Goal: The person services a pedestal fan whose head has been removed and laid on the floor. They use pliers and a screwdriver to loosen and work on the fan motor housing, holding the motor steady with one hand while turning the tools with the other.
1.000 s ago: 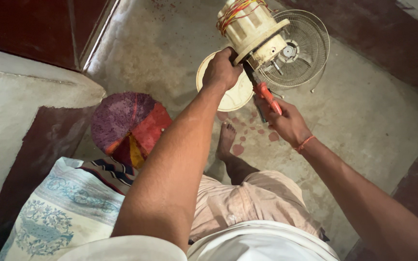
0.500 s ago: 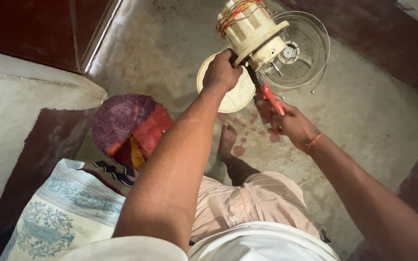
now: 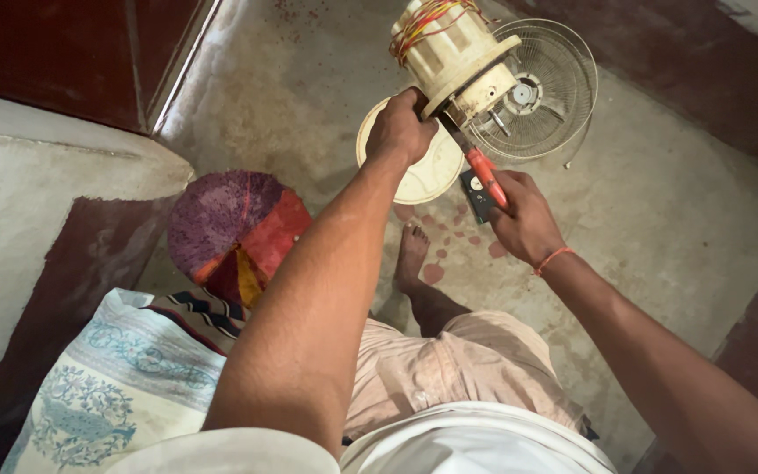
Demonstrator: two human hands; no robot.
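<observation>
- The left hand (image 3: pixel 401 132) is gripping the cream fan motor housing (image 3: pixel 454 53), raised above the floor, far centre.
- The right hand (image 3: pixel 524 215) is clenching a red-handled screwdriver (image 3: pixel 475 162), its tip entering the housing's underside.
- Risk: the tip may be slipping off, jabbing the colourful exposed wires (image 3: pixel 427 17), since one hand alone is steadying the housing.
</observation>
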